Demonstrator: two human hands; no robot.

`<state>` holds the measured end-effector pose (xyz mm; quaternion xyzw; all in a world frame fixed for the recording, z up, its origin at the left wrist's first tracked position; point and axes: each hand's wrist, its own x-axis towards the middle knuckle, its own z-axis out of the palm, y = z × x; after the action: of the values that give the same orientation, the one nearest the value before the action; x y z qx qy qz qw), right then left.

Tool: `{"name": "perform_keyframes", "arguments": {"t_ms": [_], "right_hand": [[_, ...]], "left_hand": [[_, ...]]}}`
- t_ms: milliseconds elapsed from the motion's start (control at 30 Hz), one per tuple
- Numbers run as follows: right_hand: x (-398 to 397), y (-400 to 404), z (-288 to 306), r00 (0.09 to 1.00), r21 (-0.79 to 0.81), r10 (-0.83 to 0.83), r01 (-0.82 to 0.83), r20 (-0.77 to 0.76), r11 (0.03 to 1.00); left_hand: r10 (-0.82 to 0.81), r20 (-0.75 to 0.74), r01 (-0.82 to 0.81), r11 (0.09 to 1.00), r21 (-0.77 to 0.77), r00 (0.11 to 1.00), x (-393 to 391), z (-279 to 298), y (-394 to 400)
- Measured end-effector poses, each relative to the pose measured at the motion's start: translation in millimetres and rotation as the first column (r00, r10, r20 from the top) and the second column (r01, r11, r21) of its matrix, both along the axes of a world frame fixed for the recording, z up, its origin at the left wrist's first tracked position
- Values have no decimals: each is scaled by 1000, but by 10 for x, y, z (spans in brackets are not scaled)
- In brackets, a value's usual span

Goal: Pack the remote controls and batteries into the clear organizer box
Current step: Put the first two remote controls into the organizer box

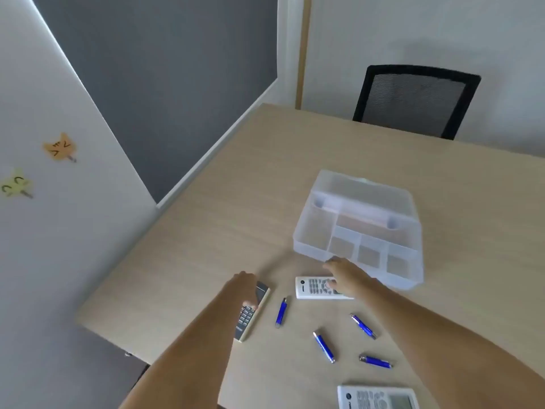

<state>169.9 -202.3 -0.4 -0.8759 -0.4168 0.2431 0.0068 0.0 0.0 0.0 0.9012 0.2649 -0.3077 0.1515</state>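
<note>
The clear organizer box (312, 231) lies open on the table, its lid tipped back and its compartments empty. My right hand (346, 274) rests on a white remote (309, 287) just in front of the box, fingers over its buttons. My left hand (244, 289) closes around a beige remote with dark keys (250, 317) to the left. Another white remote (377, 398) lies at the near edge. Several blue batteries lie loose between them, such as one upright-lying battery (281, 312) and one nearer battery (323, 346).
The light wooden table (221, 216) ends close on the left near a white wall with cat stickers (60, 149). A black mesh chair (415, 100) stands behind the table's far edge.
</note>
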Motion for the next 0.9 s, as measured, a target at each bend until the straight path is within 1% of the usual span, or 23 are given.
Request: {"name": "perform_keyframes", "arguments": {"t_ms": [33, 100, 200, 267, 367, 433, 500, 600, 667, 700, 767, 833, 900], "right_hand": [[-37, -2, -90, 1000, -50, 5, -4, 29, 999], [-85, -22, -252, 996, -96, 37, -29, 80, 995], [-119, -46, -452, 992, -175, 65, -46, 108, 983], [-85, -42, -495, 987, -177, 79, -54, 139, 983], [-17, -70, -454, 988, -157, 114, -97, 100, 983], [27, -102, -306, 993, -77, 107, -103, 52, 992], [70, -142, -86, 996, 56, 61, -57, -66, 997], [278, -288, 260, 972, 242, -33, 90, -232, 966], [530, -419, 436, 951, 337, -149, 239, -271, 911], [688, -486, 494, 940, 376, -206, 300, -270, 877], [1015, -584, 547, 925, 390, -302, 372, -231, 842], [1372, -664, 499, 915, 303, -374, 404, -153, 863], [1657, -694, 380, 916, 180, -397, 402, -66, 898]], "left_hand": [[20, -26, -20, 1000, 4, 999, -62, -87, -42], [109, -15, -109, 994, 17, 994, -177, -293, -86], [153, 35, -155, 986, 65, 988, -255, -510, -127], [178, 96, -184, 981, 57, 979, -242, -542, -128], [327, 179, -316, 945, -88, 928, -157, -439, -84], [429, 318, -368, 899, -236, 845, 38, -258, -25], [482, 460, -356, 872, -337, 745, 369, -24, 5], [463, 626, -263, 883, -389, 628, 1011, 308, -46], [471, 674, -208, 876, -436, 570, 1405, 428, -131], [483, 673, -182, 864, -469, 560, 1579, 412, -180], [486, 644, -150, 851, -504, 590, 1815, 317, -273], [457, 606, -149, 860, -488, 652, 2007, 140, -363], [416, 572, -169, 885, -435, 706, 2133, -55, -411]]}}
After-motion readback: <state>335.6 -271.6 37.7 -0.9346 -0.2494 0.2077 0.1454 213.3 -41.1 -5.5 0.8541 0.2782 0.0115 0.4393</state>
